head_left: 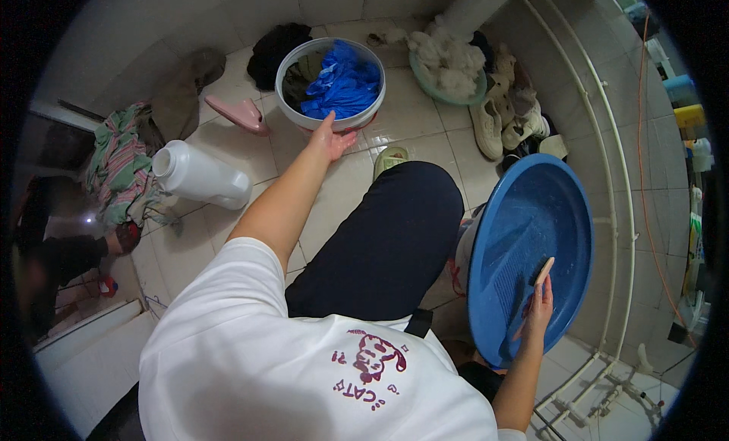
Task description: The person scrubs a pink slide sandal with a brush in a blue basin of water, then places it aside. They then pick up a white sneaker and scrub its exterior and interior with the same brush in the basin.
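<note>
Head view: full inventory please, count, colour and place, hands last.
Blue basin: 1, blue, right
Oblong item: 1, tan, in right hand
Bucket: 1, white, top centre
Crumpled bundle: 1, blue, in bucket
Heap: 1, black, left of bucket
Slipper: 1, pink, left of bucket
Jug: 1, white, floor, left
Striped cloth: 1, green and pink, far left
Small basin: 1, green, upper right
Fluff: 1 heap, cream, in small basin
Shoes: several, mostly pale, beside small basin
Pipes: several, white, right wall
Cord: 1, orange, right wall
Small items: several, mixed, far right
Shirt: 1, white, bottom centre
Trouser leg: 1, dark, centre
Left hand: 1, bare, by bucket's rim
Right hand: 1, bare, over blue basin
</note>
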Demonstrator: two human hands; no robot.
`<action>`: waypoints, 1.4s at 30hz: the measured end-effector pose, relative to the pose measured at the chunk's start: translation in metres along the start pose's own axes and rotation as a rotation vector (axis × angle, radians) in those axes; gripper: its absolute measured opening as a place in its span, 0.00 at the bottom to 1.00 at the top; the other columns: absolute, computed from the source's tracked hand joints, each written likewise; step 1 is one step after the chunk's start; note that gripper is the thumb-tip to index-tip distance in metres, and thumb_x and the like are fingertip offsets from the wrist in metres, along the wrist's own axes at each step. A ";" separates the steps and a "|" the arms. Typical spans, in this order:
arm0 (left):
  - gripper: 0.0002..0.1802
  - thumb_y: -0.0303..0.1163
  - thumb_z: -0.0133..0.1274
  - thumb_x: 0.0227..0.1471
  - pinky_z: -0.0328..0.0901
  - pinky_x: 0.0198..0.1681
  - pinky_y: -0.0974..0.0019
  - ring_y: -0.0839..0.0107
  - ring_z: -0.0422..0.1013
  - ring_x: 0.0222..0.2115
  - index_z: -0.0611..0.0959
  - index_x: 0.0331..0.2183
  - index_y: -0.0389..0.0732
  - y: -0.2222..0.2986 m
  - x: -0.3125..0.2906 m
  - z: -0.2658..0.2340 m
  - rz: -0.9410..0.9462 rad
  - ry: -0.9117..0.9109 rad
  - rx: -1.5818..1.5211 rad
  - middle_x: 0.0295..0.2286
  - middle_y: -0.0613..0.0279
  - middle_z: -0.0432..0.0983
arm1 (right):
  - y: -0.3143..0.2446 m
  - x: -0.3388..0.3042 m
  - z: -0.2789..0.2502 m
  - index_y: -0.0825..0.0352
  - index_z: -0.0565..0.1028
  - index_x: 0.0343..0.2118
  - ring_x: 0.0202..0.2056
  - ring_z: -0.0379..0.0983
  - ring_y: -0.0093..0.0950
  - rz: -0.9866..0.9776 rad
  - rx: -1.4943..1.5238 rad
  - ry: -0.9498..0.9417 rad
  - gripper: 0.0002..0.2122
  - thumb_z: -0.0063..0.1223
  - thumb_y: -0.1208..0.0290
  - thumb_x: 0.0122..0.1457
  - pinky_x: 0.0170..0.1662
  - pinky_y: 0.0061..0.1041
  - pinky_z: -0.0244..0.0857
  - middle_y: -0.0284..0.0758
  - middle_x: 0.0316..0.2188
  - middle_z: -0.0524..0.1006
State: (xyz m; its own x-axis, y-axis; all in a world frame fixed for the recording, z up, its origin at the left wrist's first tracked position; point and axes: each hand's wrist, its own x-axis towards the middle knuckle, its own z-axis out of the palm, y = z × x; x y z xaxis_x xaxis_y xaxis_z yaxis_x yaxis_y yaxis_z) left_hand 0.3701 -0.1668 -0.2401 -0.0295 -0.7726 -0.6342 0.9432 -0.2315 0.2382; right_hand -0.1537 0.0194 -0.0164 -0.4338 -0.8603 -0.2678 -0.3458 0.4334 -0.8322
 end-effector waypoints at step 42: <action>0.35 0.54 0.47 0.50 0.56 0.52 0.41 0.46 0.58 0.51 0.63 0.51 0.38 0.091 0.116 0.061 0.014 0.135 0.112 0.51 0.46 0.58 | 0.088 -0.032 -0.121 0.74 0.63 0.49 0.40 0.69 0.38 0.266 -0.698 0.546 0.30 0.60 0.61 0.47 0.41 0.34 0.65 0.47 0.43 0.70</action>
State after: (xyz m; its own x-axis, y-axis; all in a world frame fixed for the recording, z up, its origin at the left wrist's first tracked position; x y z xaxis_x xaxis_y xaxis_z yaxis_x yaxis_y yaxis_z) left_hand 0.4320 -0.3137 -0.2469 0.0354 -0.6917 -0.7213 0.9004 -0.2911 0.3233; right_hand -0.2708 0.1177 -0.0224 -0.8413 -0.5405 0.0053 -0.5248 0.8144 -0.2476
